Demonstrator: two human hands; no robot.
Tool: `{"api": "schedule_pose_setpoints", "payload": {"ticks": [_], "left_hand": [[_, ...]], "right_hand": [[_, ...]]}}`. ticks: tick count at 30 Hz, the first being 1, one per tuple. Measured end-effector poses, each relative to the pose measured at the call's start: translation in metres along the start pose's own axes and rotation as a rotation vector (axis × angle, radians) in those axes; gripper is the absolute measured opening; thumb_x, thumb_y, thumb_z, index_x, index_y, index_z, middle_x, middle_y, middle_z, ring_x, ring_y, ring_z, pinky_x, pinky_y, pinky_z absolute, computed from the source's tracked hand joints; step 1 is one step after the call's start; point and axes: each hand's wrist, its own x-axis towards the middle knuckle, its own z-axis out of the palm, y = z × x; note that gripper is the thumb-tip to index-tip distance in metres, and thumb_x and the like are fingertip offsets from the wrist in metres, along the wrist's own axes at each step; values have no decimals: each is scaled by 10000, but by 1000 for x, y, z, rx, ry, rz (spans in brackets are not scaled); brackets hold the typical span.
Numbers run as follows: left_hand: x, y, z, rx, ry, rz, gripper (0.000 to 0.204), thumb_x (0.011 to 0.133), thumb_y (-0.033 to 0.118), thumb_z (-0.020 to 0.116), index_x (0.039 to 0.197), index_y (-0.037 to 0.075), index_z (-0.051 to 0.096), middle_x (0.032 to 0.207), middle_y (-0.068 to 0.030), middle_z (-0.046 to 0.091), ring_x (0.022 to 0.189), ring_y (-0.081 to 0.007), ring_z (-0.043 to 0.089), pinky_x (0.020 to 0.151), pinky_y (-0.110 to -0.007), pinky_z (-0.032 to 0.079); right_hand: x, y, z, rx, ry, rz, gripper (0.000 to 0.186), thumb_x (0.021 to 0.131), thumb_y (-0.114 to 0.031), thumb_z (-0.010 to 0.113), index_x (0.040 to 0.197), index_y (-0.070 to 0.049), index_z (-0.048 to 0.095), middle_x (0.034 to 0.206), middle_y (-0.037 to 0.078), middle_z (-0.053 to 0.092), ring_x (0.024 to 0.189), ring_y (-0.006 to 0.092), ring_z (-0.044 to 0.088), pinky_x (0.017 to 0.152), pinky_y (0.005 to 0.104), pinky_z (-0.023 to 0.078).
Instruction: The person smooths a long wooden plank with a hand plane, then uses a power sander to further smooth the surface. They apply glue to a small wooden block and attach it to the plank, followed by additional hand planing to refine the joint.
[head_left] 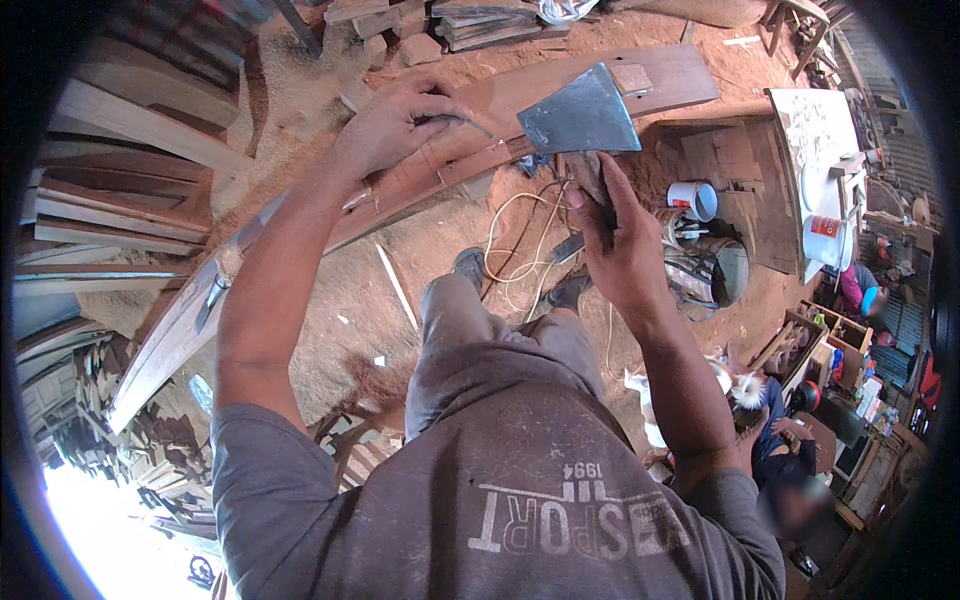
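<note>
My right hand point(622, 225) grips the wooden handle point(583, 178) of a wide putty knife point(580, 115). Its broad grey blade fans out over a long wooden board point(470, 165), near the board's right part. Closed in a pinch, my left hand point(405, 122) holds a thin, narrow strip point(472, 122) above the same board; its exact kind is too small to tell. A small flat wood piece point(630, 78) rests on the board just beyond the blade. At the board's left part lies a small tool with a pale end point(215, 295).
Stacked timber point(125, 215) fills the left side, and offcuts point(490, 22) lie at the back. A yellow cable point(492, 240) loops on the dirt floor by my feet. Right of me stand a white bucket point(693, 200), a drum point(728, 270) and a white-topped table point(810, 120). People sit at the lower right.
</note>
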Motion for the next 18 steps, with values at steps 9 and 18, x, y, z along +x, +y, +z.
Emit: {"api": "schedule_pose_setpoints", "payload": {"ticks": [9, 18], "left_hand": [[2, 2, 3, 76, -36, 64, 227, 956, 133, 773, 1177, 160, 820, 1161, -97, 725, 1092, -278, 714, 938, -421, 593], [13, 15, -11, 208, -61, 204, 179, 935, 128, 778, 1106, 85, 809, 1151, -103, 725, 1118, -300, 691, 949, -444, 572]], "right_hand": [[0, -8, -6, -3, -37, 10, 536, 1019, -222, 739, 1511, -97, 566, 1244, 274, 727, 1143, 451, 728, 933, 472, 579], [8, -20, 0, -166, -46, -158, 530, 1039, -278, 700, 1530, -142, 554, 1206, 251, 729, 1049, 464, 730, 844, 528, 590]]}}
